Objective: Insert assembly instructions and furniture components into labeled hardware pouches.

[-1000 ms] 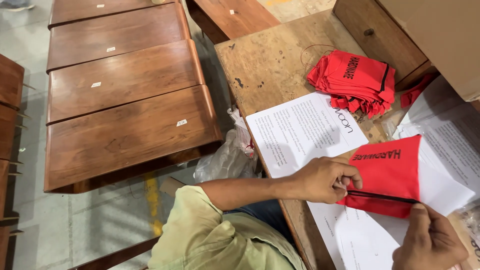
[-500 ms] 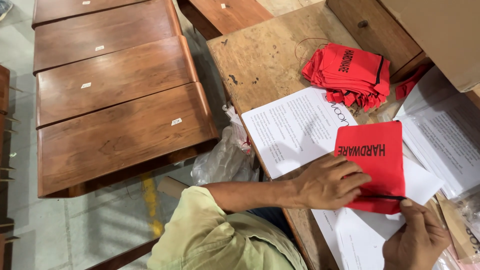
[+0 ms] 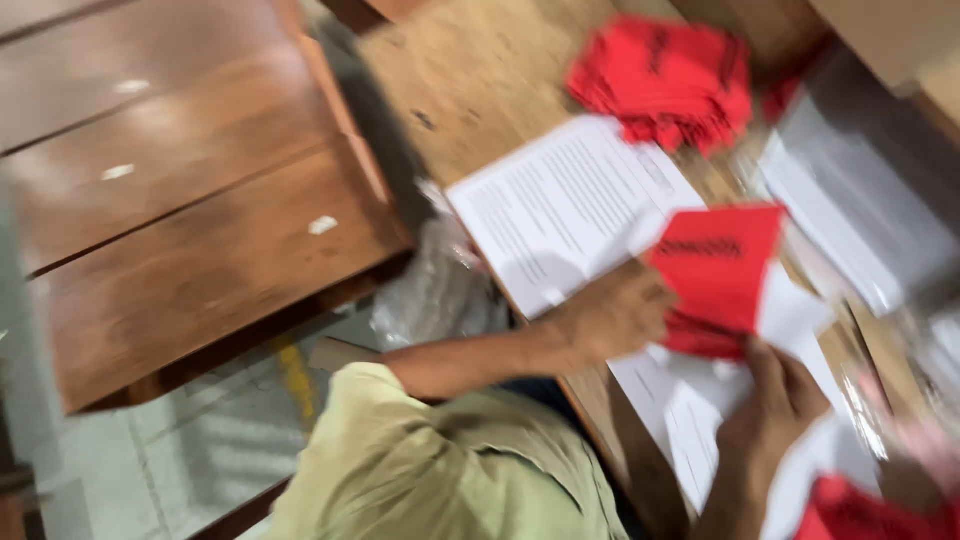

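The left hand has its grip closed on the left edge of a red pouch, while the right hand pinches its lower edge. The pouch lies over white printed sheets on the plywood tabletop; wooden benches stand to the left.
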